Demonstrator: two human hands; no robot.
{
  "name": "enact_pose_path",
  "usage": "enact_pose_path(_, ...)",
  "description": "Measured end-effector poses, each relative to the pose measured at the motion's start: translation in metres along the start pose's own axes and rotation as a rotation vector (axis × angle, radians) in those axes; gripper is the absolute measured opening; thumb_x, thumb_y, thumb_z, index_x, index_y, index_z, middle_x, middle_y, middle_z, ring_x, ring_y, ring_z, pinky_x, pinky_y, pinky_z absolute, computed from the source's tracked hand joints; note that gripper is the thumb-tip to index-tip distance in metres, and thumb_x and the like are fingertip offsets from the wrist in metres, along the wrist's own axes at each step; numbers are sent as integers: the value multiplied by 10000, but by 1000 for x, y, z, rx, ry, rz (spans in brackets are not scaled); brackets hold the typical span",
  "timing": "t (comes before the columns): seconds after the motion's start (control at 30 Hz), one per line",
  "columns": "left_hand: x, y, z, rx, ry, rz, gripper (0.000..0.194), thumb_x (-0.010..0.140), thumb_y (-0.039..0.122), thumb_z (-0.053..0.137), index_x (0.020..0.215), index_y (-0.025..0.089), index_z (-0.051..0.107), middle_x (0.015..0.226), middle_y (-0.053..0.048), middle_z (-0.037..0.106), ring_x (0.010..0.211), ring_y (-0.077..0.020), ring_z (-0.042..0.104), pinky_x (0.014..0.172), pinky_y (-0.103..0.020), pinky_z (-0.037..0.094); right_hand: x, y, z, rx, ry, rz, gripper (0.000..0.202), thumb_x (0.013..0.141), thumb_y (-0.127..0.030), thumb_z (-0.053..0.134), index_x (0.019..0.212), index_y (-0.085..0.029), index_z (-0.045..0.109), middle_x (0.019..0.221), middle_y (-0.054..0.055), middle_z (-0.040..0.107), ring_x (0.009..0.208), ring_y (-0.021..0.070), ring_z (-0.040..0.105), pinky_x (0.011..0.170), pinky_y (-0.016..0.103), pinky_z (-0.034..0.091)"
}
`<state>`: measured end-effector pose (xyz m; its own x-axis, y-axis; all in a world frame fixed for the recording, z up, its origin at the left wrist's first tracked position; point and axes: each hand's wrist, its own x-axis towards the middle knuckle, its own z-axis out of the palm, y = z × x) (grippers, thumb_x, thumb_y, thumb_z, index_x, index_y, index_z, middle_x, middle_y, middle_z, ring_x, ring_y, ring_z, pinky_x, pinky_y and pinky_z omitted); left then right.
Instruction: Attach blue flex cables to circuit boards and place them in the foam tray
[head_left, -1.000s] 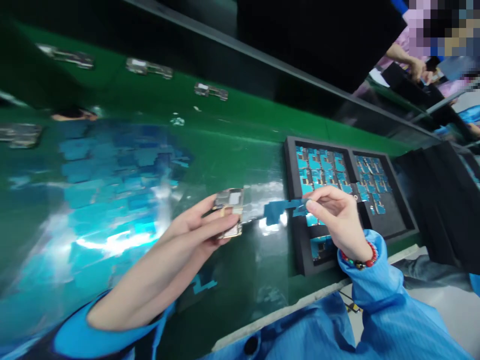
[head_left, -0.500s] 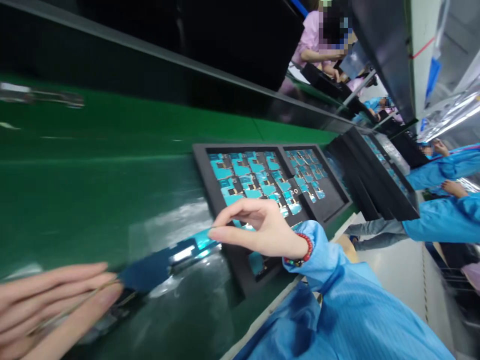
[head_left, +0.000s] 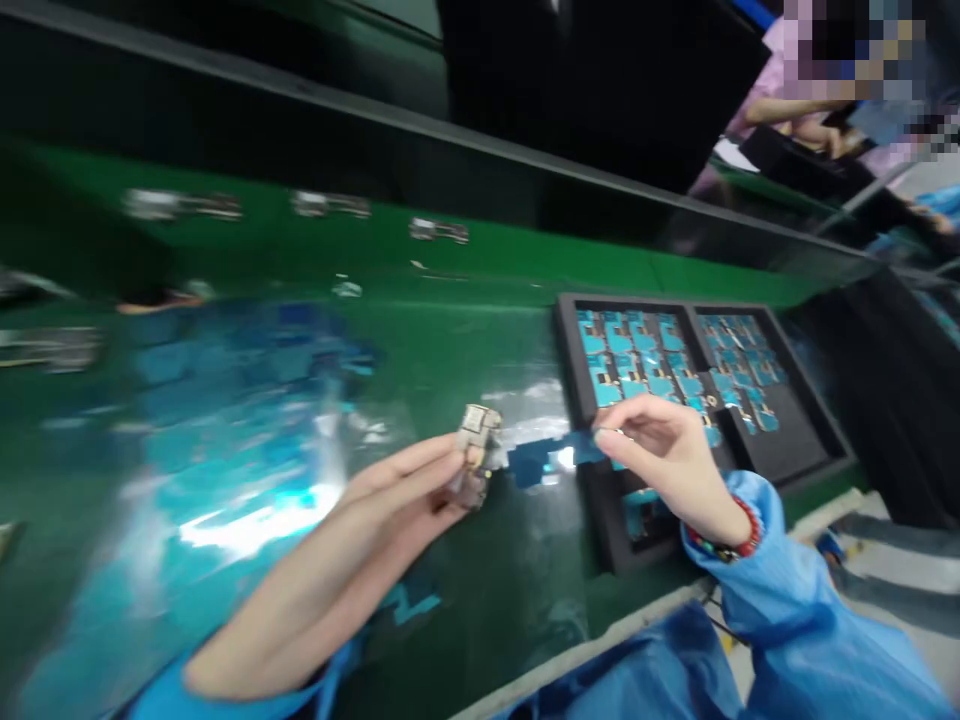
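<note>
A small metallic circuit board (head_left: 478, 430) is pinched between the thumb and fingers of my left hand (head_left: 420, 480), above the green table. My right hand (head_left: 664, 450), with a red bead bracelet at its wrist, pinches the right end of a blue film piece (head_left: 534, 462). The film stretches between the hands, its left end close to the board; whether they touch is unclear. Behind my right hand lies a black tray (head_left: 581, 375) holding rows of boards with blue-green faces. My right hand covers part of its near left section.
Blue film pieces (head_left: 225, 370) are spread over the table at left. Several small metallic boards, one of them here (head_left: 439, 231), lie along the back. Black trays (head_left: 862, 390) stand at the right. A person in pink (head_left: 765, 90) sits beyond the dark ledge.
The view has turned left, bringing the spread of blue film and more boards into sight. The film is now off the board in my left hand, or nearly so, and that board shows its metallic face.
</note>
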<state>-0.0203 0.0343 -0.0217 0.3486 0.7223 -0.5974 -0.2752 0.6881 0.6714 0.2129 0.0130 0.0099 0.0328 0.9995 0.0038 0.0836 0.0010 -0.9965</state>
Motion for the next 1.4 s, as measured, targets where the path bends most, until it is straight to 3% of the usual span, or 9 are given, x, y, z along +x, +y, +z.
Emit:
enact_pose_path(0.07,-1,4,7,21,-34,14,130,784,332,752,811,208,723,871,-21,695,822,-164,632,752,-222,543,-1,-1,-1,-15,10,11,83,737,-205,776,746,-192,695,753,11,702,698,113,653,694,224,554)
enact_pose_path(0.23,-4,-3,9,176,-86,77,196,801,402,729,894,232,712,801,-11,695,755,-137,616,669,-183,511,-3,-1,-3,-48,8,13,70,750,-198,772,756,-218,705,772,4,715,743,109,668,730,207,560)
enact_pose_path(0.4,-4,-9,13,184,-155,0,279,721,466,770,819,221,679,690,17,673,575,-114,595,523,-172,492,-2,0,-2,-59,-13,53,69,751,-217,773,749,-211,704,803,8,723,756,115,675,749,227,569)
enact_pose_path(0.6,-4,-12,10,417,-102,169,344,718,385,763,1018,243,674,701,17,711,649,-147,689,653,-177,547,-2,-2,-1,-39,-42,89,72,748,-223,778,744,-207,708,809,16,731,765,129,684,762,257,585)
enact_pose_path(0.7,-5,-10,11,373,-53,246,315,688,351,780,968,265,663,794,26,748,584,-129,684,626,-175,562,-4,-3,1,-18,-57,94,63,755,-193,771,747,-209,711,810,11,734,777,119,688,772,238,582)
enact_pose_path(0.83,-7,-7,13,262,-40,228,224,671,292,807,833,251,658,734,36,756,545,-105,670,579,-138,554,-6,-3,5,-4,-79,127,69,752,-174,772,757,-204,710,820,16,733,803,128,694,774,239,588)
enact_pose_path(1.13,-14,-7,16,74,21,108,224,670,374,800,837,226,787,903,-23,765,801,-181,712,725,-251,630,-5,-3,12,-41,-69,158,71,746,-169,770,729,-199,707,752,4,712,750,118,675,705,217,583)
enact_pose_path(1.3,-11,-8,19,7,70,38,282,638,379,830,871,228,781,884,-30,761,770,-186,710,605,-246,633,-6,-3,12,-41,-62,177,80,748,-210,781,738,-189,704,796,16,730,781,129,691,726,233,590)
enact_pose_path(1.4,-10,-9,19,7,103,44,263,692,380,805,901,222,772,896,-27,761,776,-179,709,630,-256,636,-6,-3,13,-36,-60,184,92,749,-235,785,750,-190,705,819,24,739,812,146,702,746,253,596)
